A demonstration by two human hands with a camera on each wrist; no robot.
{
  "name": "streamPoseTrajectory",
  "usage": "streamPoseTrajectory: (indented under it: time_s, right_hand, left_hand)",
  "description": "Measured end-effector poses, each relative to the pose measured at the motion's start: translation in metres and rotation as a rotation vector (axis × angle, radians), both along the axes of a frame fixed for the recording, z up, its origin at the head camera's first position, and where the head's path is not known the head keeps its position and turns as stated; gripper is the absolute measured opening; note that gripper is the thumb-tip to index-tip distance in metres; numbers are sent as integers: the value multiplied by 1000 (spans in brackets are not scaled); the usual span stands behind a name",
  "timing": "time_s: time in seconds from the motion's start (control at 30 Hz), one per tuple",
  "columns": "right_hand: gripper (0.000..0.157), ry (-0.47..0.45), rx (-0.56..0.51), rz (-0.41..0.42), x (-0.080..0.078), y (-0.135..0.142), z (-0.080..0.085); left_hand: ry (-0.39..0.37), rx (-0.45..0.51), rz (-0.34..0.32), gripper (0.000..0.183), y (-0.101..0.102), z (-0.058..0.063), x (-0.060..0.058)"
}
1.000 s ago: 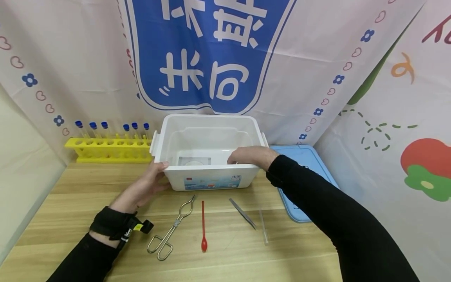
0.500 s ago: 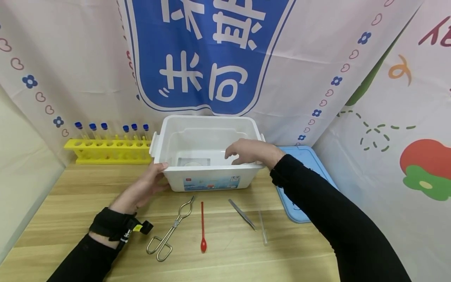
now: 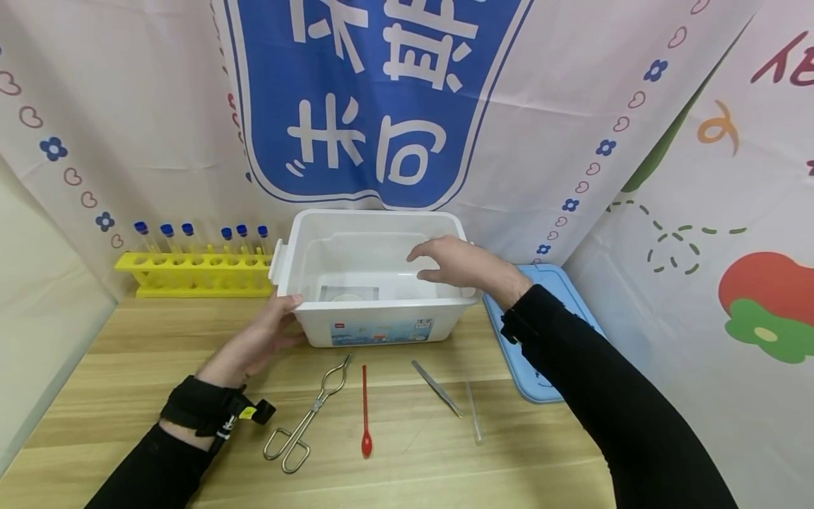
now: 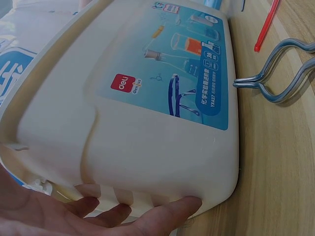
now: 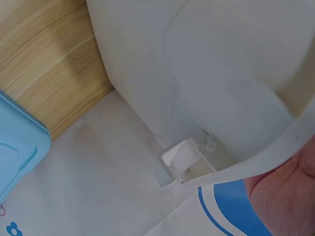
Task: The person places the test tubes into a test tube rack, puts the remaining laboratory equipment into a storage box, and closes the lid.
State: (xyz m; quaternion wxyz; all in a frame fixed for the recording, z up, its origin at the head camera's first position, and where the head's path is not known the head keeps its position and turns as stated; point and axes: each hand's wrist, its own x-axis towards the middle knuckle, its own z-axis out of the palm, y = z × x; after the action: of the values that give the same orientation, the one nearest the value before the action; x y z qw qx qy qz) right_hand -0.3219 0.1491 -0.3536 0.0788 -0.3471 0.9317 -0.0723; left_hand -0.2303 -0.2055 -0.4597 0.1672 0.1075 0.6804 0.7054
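White box (image 3: 381, 307) upright on the wooden table (image 3: 420, 481), lid off, close against the back cloth. The blue lid (image 3: 524, 371) lies flat on the table, just right of it.

Left hand (image 3: 270, 326) holds the box's left front corner: thumb at the rim, fingers against the end wall. Right hand (image 3: 454, 260) is above the right side of the box, thumb and forefinger spread wide, nothing between them. Contact between this wrist and the rim cannot be settled from the views; the two look very close.

Risks, as judged. (1) Sleeve or wrist catching the right rim: the box would be dragged sideways. With only one corner held, it would more likely swivel than stay put. (2) A slide to the left: the yellow rack (image 3: 203, 290) stands just beside that end, and a knock there could rattle its capped tubes (image 3: 242, 239). (3) A slide forward: tongs (image 3: 316, 406), tips near the front wall, would be pushed first; red spoon (image 3: 366, 442) and tweezers (image 3: 436, 387) probably next. (4) Low right forearm over the lid: a dropped elbow could shove it askew.
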Motion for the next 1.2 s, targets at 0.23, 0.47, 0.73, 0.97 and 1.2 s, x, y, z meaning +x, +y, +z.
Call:
streamPoseTrajectory:
  time_s: [0.23, 0.47, 0.73, 0.97, 1.2]
  right_hand:
    - [38, 50, -42, -17, 7, -1, -2]
    - [41, 75, -72, -1, 10, -2, -3]
    - [41, 97, -81, 22, 17, -5, 3]
    - [42, 105, -87, 64, 31, -14, 10]
    - [43, 132, -107, 125, 44, -23, 13]
  left_hand:
    - [0, 2, 3, 79, 0, 0, 0]
    - [10, -3, 0, 80, 0, -1, 0]
    - [10, -10, -7, 81, -1, 0, 1]
    - [8, -3, -16, 80, -1, 0, 1]
    - [8, 5, -18, 80, -1, 0, 1]
